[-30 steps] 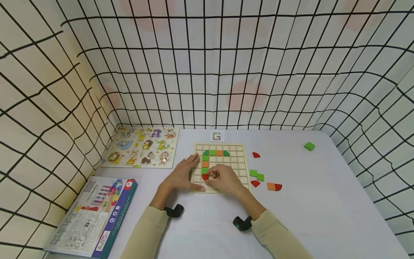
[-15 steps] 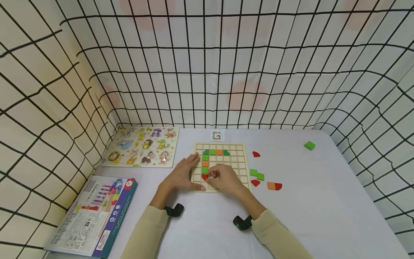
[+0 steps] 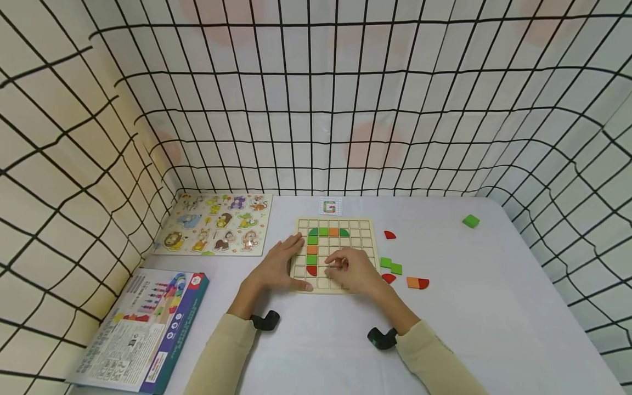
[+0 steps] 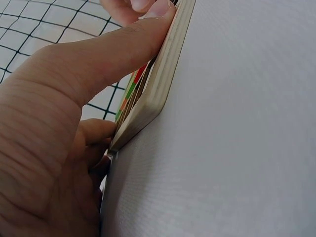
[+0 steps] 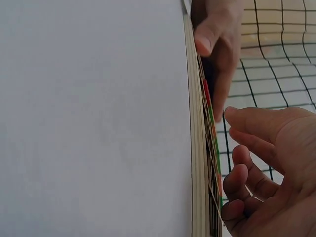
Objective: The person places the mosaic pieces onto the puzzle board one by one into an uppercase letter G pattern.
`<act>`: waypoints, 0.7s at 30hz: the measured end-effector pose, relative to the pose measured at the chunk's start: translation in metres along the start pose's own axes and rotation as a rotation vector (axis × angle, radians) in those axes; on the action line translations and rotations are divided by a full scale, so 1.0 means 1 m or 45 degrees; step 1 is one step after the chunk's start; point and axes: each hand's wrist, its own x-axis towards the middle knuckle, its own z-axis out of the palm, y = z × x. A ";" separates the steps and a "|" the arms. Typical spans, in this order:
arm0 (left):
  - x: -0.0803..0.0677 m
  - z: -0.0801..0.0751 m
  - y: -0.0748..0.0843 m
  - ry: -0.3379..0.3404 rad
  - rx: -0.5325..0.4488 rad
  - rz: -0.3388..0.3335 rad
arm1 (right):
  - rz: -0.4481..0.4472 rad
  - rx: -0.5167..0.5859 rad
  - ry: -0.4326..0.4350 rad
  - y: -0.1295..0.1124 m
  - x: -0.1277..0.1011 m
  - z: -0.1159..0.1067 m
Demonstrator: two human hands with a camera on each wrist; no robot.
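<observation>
A wooden grid board (image 3: 356, 263) lies on the white table. On it, green, orange and red pieces form a row along the top and a column down the left, with a red quarter-circle piece (image 3: 311, 270) at the column's bottom. My left hand (image 3: 278, 266) spans the board's lower left corner, thumb on the front edge and fingers along the left side. Over the board, right of the red piece, hovers my right hand (image 3: 351, 270), its fingers loosely bent. The right wrist view shows nothing between that hand's thumb (image 5: 256, 121) and fingers.
Green squares (image 3: 391, 266), red quarter-circles (image 3: 390, 235) and an orange square (image 3: 412, 282) lie right of the board. A green block (image 3: 471, 221) sits farther right. Behind the board is a pattern card (image 3: 331, 206). An animal puzzle (image 3: 212, 225) and a box (image 3: 143, 329) lie left; black netting surrounds the table.
My right hand has let go of the red quarter-circle piece and moved a little to the right. The piece stays in its cell. My left hand keeps its place on the board.
</observation>
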 end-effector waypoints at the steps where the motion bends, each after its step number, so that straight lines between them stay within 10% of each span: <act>1: 0.000 0.000 0.000 -0.002 0.000 -0.004 | 0.003 0.010 0.010 0.003 -0.001 -0.003; 21: -0.001 0.001 0.001 -0.001 -0.022 -0.005 | 0.145 -0.091 0.145 0.058 -0.038 -0.075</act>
